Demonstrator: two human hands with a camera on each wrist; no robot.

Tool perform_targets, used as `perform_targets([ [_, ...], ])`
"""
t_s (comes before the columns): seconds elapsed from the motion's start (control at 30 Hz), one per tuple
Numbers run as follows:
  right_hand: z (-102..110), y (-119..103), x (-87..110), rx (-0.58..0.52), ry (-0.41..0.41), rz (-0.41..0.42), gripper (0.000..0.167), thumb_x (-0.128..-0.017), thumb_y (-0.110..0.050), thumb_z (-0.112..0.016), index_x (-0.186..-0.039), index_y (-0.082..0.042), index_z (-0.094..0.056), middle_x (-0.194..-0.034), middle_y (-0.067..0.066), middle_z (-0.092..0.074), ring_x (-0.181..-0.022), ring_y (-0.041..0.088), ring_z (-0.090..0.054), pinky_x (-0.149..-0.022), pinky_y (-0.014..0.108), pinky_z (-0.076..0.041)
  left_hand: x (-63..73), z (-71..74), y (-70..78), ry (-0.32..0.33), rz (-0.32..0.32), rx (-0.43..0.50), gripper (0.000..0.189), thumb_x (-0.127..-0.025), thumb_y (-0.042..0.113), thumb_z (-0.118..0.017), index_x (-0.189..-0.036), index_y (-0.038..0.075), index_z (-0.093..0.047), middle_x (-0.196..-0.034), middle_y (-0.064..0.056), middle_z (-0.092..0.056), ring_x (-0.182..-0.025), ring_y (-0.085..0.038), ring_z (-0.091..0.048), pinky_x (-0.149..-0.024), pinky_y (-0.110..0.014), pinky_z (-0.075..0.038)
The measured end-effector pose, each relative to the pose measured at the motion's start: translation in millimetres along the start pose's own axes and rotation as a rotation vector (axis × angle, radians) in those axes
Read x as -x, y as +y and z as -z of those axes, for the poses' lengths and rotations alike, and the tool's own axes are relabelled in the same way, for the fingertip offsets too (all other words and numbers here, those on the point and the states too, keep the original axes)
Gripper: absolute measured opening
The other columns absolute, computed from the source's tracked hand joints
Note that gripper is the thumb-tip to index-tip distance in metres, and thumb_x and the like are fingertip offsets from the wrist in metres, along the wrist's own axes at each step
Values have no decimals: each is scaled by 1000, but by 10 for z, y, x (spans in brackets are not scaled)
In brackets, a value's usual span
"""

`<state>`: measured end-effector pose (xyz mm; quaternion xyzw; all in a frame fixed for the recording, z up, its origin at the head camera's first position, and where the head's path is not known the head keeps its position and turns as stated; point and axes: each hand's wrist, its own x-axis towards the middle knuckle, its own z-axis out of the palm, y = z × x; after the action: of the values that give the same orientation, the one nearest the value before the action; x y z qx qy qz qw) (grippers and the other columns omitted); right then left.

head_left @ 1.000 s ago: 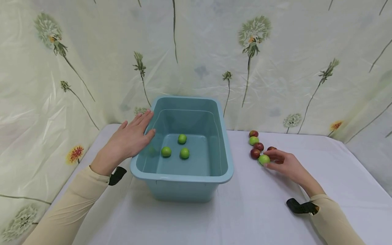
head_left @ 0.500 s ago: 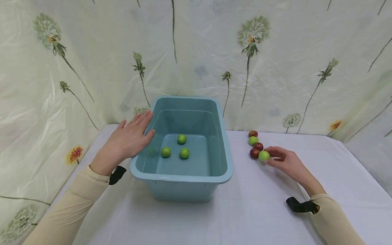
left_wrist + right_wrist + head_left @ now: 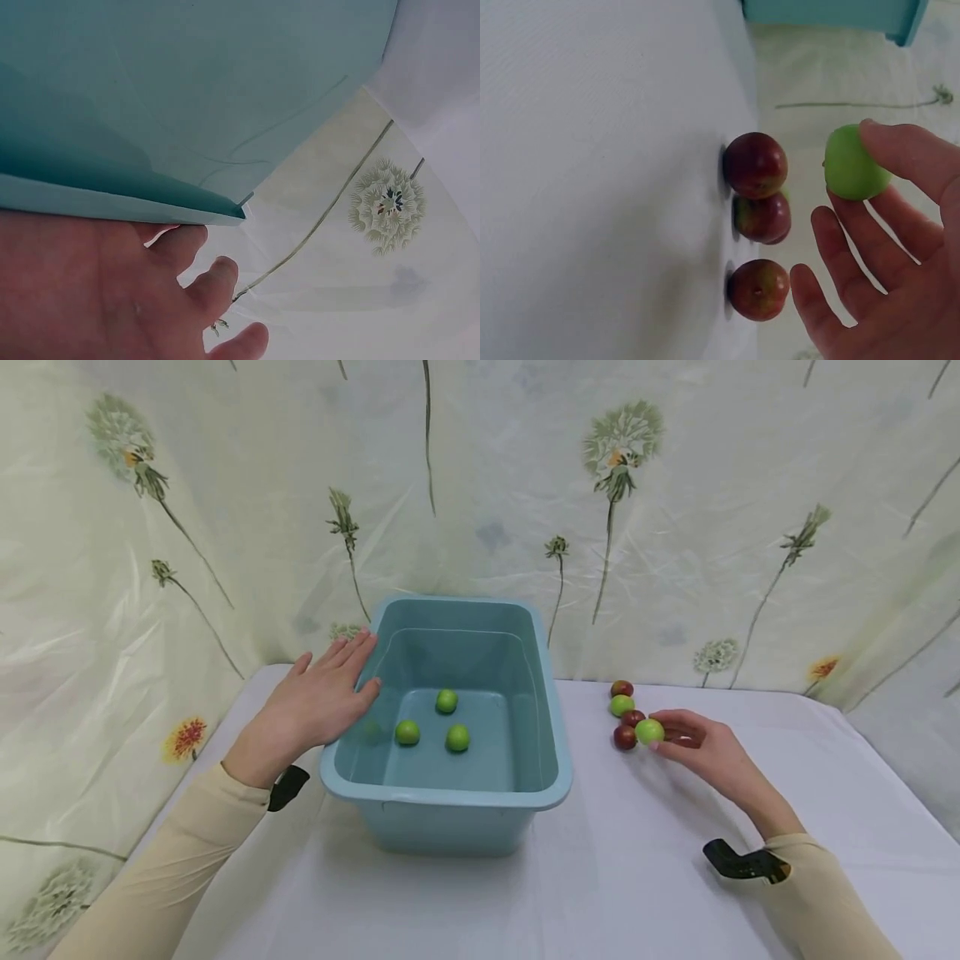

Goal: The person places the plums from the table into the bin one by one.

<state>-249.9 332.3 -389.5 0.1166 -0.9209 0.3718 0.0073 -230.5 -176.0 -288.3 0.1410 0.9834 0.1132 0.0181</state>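
My right hand (image 3: 708, 752) pinches a small green apple (image 3: 649, 732) between thumb and fingertips. In the right wrist view, that green apple (image 3: 851, 165) is raised off the white tabletop, beside red apples. Close by its fingers lie a dark red apple (image 3: 625, 737) and another red apple (image 3: 632, 718), partly covered. My left hand (image 3: 318, 702) rests with spread, straight fingers on the left rim of a blue plastic tub (image 3: 450, 797). The left wrist view shows the fingers under the rim line (image 3: 135, 208). On the tub's floor sit three green apples (image 3: 457, 737).
Farther back in the apple group are a green apple (image 3: 621, 706) and a red apple (image 3: 622, 688). A lone red apple (image 3: 758, 290) shows in the right wrist view. A dandelion-patterned sheet (image 3: 480, 477) hangs behind the white-covered table (image 3: 600, 877).
My right hand has closed on the green apple and lifted it slightly. One green apple in the tub has shifted a little right. The left hand stays on the rim.
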Motion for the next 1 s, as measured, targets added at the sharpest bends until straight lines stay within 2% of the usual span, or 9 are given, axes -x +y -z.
perform_targets([
  [0.4, 2, -207, -36, -73, 79, 7, 52, -94, -35, -68, -137, -8, -55, -129, 14, -59, -115, 32, -57, -78, 13, -49, -12, -5, 17, 0, 0, -9, 64, -106, 37, -33, -159, 11, -10, -165, -5, -5, -150, -30, -4, -115, -61, -4],
  [0.7, -22, -354, -65, -116, 132, 41, 48, -94, -33, -68, -134, -8, -57, -128, 11, -60, -108, 14, -60, -78, 16, -52, -5, 5, 10, -4, 1, 7, 65, -106, 38, -33, -159, 11, -9, -165, -4, -4, -150, -30, -3, -115, -61, -3],
  [1.0, -24, -507, -82, -153, 154, 26, 50, -95, -36, -67, -136, -10, -55, -130, 13, -60, -112, 21, -60, -74, 23, -55, -12, 0, 12, -3, 1, 9, 64, -106, 37, -33, -159, 11, -9, -165, -4, -4, -150, -30, -3, -115, -60, -3],
])
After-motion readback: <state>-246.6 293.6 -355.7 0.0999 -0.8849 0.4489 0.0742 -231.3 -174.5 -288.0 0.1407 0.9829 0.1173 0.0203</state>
